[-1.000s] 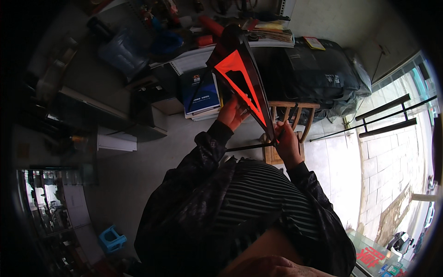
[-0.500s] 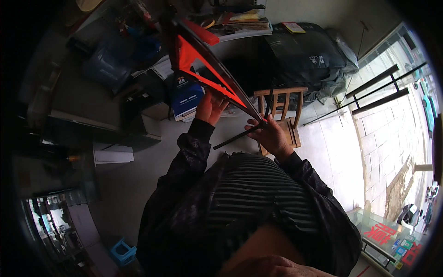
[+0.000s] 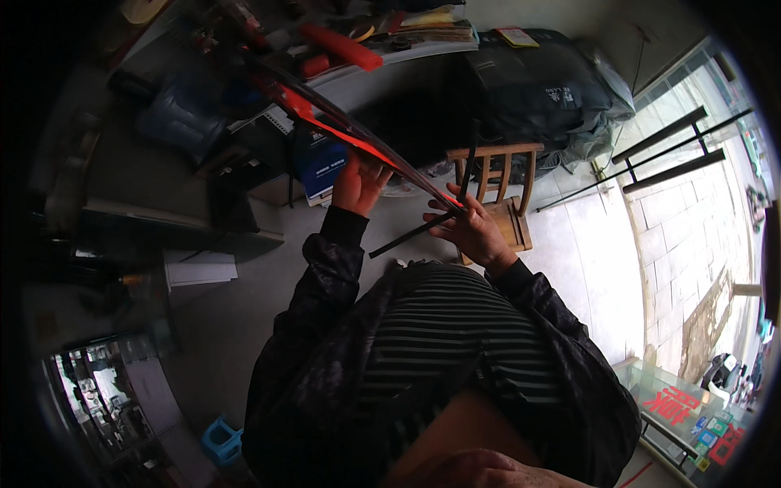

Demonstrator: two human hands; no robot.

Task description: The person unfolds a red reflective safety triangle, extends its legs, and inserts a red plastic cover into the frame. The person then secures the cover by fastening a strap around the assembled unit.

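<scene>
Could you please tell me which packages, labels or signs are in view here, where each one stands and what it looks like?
Flat package: held up in both hands, long, thin, black with red panels, seen nearly edge-on.
Blue box: on the floor behind the left hand, squarish, blue with a white label.
Yellow label: on top of the dark bag, small, rectangular.
Red sign: bottom right, behind glass, large red characters.

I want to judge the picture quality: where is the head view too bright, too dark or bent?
Head view: the paved ground at right is overexposed; the left side and rim fall into deep shadow; straight edges curve near the rim; the red and black panel, held by the left hand and right hand, looks slightly blurred.
</scene>
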